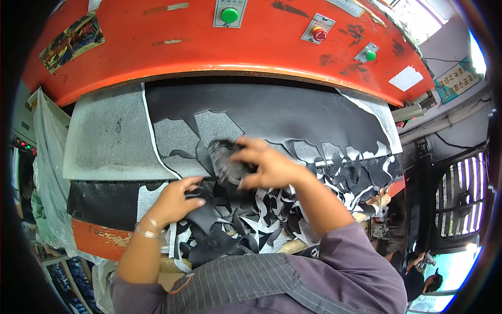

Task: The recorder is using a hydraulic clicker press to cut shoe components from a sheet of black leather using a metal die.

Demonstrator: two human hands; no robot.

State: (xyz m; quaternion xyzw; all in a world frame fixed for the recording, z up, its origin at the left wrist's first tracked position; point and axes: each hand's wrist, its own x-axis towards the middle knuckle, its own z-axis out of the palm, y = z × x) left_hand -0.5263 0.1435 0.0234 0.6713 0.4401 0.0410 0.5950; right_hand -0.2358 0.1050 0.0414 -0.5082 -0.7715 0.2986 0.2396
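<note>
Before red press, gripping dark cutter from its right with right hand, slanting lengthwise far-left, near left hand of unclear hold.

Light: your view is bright, upper-right window blown out | Glare: pale streak low on the orange machine | Blur: your right hand and the dark frame smear | Edges: lines bow, corners black
</note>
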